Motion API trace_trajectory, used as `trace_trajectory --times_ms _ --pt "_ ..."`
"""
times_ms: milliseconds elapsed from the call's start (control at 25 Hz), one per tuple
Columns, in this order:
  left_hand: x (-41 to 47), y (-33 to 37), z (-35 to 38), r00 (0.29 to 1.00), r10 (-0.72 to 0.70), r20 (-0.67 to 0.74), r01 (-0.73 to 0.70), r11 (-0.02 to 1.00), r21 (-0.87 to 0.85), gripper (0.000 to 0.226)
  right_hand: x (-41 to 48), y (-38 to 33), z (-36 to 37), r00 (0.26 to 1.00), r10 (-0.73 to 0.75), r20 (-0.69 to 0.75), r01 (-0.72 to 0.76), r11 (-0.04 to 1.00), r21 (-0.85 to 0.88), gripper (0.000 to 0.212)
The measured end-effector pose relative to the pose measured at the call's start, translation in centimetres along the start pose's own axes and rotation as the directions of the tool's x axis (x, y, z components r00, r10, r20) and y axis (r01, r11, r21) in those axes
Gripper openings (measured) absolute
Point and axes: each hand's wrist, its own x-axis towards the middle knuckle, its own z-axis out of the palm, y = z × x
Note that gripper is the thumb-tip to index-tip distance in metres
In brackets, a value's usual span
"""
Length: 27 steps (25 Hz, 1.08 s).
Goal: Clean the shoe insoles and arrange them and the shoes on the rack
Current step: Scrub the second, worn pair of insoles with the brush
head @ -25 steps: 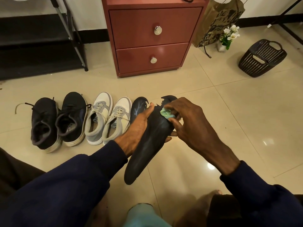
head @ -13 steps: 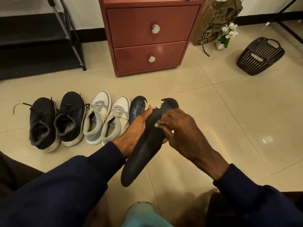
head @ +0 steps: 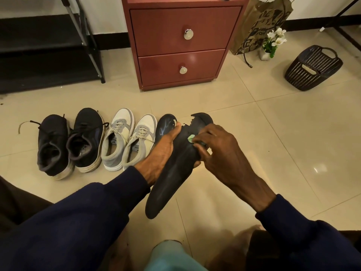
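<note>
My left hand grips a long black insole from underneath, thumb on its upper edge; the toe end is torn. My right hand pinches a small green cloth and presses it against the insole's upper half. A second black insole lies on the floor just behind my left thumb. To the left stand a pair of white and grey sneakers and a pair of black sneakers, toes pointing away. The black shoe rack stands at the back left.
A red two-drawer cabinet stands straight ahead on the beige tiled floor. At the back right are a brown paper bag, a small pot of white flowers and a dark woven basket. A pale blue object shows at the bottom edge.
My right hand slid the green cloth down the insole and has come back up a little. The cloth is now mostly hidden under my fingers. My left hand keeps its grip.
</note>
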Motion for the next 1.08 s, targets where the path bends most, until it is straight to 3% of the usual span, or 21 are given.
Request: trace_trajectory --times_ms 160,280,400,640,840,1000,1080 --pt "-0.2 -0.2 0.5 1.0 -0.023 -0.011 0.023 0.999 0.043 0.059 0.3 1.4 -0.1 0.993 0.109 -0.05 -0.108 0.994 0.035 0.037" --pt "-0.2 -0.2 0.5 0.999 -0.022 -0.028 0.023 0.999 0.025 0.055 -0.1 0.6 0.8 0.999 0.049 -0.018 -0.049 0.998 -0.029 0.038" --pt "-0.3 -0.6 0.4 1.0 -0.021 0.007 0.021 0.999 0.03 0.053 0.2 0.7 0.2 0.999 0.011 0.046 -0.01 1.0 -0.021 0.022" --pt "-0.3 -0.6 1.2 0.994 -0.064 0.083 0.058 0.996 0.073 0.065 1.6 3.3 -2.3 0.967 0.223 -0.122 -0.218 0.975 0.052 0.016" --pt "0.2 -0.7 0.2 0.999 0.036 0.002 -0.036 0.999 0.038 0.052 0.3 -1.2 -1.4 0.983 0.025 0.184 -0.045 0.993 0.107 0.015" --pt "0.2 -0.7 0.8 0.997 -0.024 0.074 0.02 0.998 0.067 0.065 1.5 2.3 -2.9 0.978 0.196 -0.073 -0.197 0.98 -0.008 0.019" --pt "0.2 -0.5 0.9 0.997 -0.025 0.067 0.021 0.998 0.053 0.065 1.0 1.7 -2.5 0.974 0.206 -0.09 -0.202 0.978 0.05 0.019"
